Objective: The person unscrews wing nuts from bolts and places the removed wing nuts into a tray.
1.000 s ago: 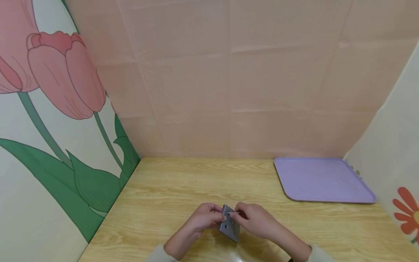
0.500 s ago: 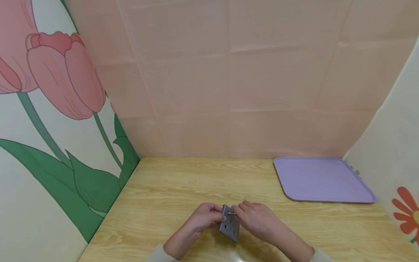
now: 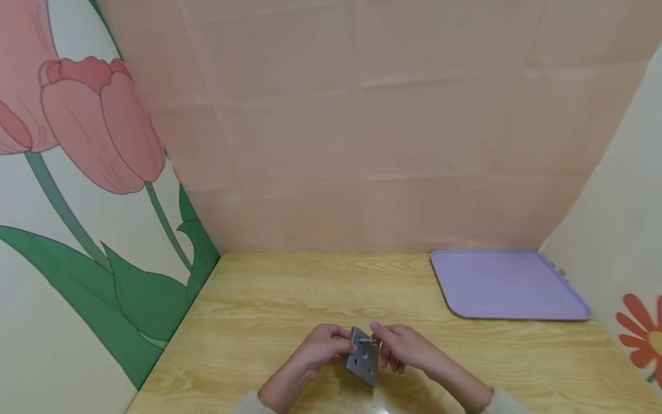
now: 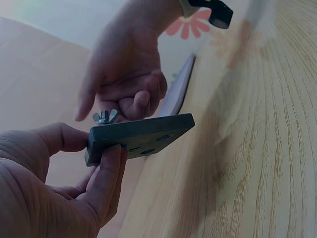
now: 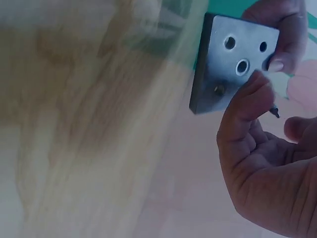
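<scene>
Pink backdrop (image 3: 357, 126): fills the rear. Wood-grain desk (image 3: 258, 310): in front of it. Lilac tray (image 3: 509, 284): far R side of desk, well apart from the hands. R hand (image 3: 405, 346): thumb & fingers part-bent and apart, to either side of a wing screw (image 4: 105, 117); no firm pinch visible, light contact can't be told. L hand (image 3: 323, 346), opp.: thumb & fingers clamped on one edge of a metal plate (image 3: 362, 368). Plate: tilted, held above desk btwn the hands, w/ several round holes. Screw: smallest part, stands out from plate on R-hand side, near the end that L hand grips; depth of thread unclear.

Risks (judged): (a) if thread is barely caught, screw could tip or fall to desk, as R hand seems to lend little support; (b) L grip is at one end only, so a sideways push could swing the plate; (c) bent R fingers, being close, could knock screw askew.

Views compared: head view gives screw's shaft & tray's full outline; L wrist view gives both wings, plate's thick edge & L fingers on the opp. face; R wrist view gives holed face most squarely, but a bent R finger hides most of screw.
</scene>
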Motion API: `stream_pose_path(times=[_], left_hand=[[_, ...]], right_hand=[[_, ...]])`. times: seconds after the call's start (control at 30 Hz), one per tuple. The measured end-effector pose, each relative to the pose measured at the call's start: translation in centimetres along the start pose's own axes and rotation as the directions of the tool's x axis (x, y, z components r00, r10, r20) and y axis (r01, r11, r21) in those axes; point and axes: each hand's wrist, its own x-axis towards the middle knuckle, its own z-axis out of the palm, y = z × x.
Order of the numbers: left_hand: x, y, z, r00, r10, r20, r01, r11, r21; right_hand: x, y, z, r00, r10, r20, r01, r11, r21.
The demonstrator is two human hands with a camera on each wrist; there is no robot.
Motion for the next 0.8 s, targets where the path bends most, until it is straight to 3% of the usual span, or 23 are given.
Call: stream_pose_path(times=[0.13, 0.43, 0.5, 0.57, 0.6, 0.63, 0.67, 0.73, 0.8], left_hand=[[0.12, -0.08, 0.07, 1.000, 0.006, -0.002, -0.006, 1.000, 0.005], [0.26, -0.06, -0.08, 1.000, -0.008, 0.019, 0.008, 1.000, 0.009], [0.28, -0.02, -0.13, 1.000, -0.016, 0.022, 0.015, 1.000, 0.013], [0.30, 0.01, -0.18, 0.999, -0.020, 0.025, 0.019, 1.000, 0.010], [0.30, 0.01, -0.20, 1.000, -0.019, 0.025, 0.019, 1.000, 0.007], [0.30, 0.02, -0.21, 1.000, -0.019, 0.025, 0.019, 1.000, 0.006], [0.32, 0.00, -0.24, 1.000, -0.019, 0.024, 0.019, 1.000, 0.005], [0.34, 0.01, -0.21, 1.000, -0.008, 0.022, 0.008, 1.000, -0.009], [0.38, 0.02, -0.16, 1.000, -0.003, 0.018, 0.004, 1.000, -0.017]], right_hand=[[-0.04, 0.01, 0.12, 0.995, 0.070, 0.074, -0.078, 0.990, 0.116], [0.07, -0.08, 0.19, 0.992, 0.095, 0.087, -0.105, 0.987, 0.122], [0.10, -0.14, 0.15, 0.995, 0.072, 0.065, -0.077, 0.994, 0.079], [0.07, -0.18, 0.11, 1.000, -0.020, 0.024, 0.022, 0.998, -0.062], [0.04, -0.16, 0.09, 0.997, -0.083, 0.003, 0.082, 0.984, -0.161], [0.00, -0.12, 0.07, 0.988, -0.154, -0.016, 0.144, 0.952, -0.272], [-0.08, -0.08, 0.07, 0.972, -0.235, -0.032, 0.204, 0.899, -0.387], [-0.16, 0.11, 0.08, 0.910, -0.412, -0.041, 0.307, 0.738, -0.600], [-0.24, 0.26, 0.07, 0.842, -0.539, -0.013, 0.366, 0.590, -0.720]])
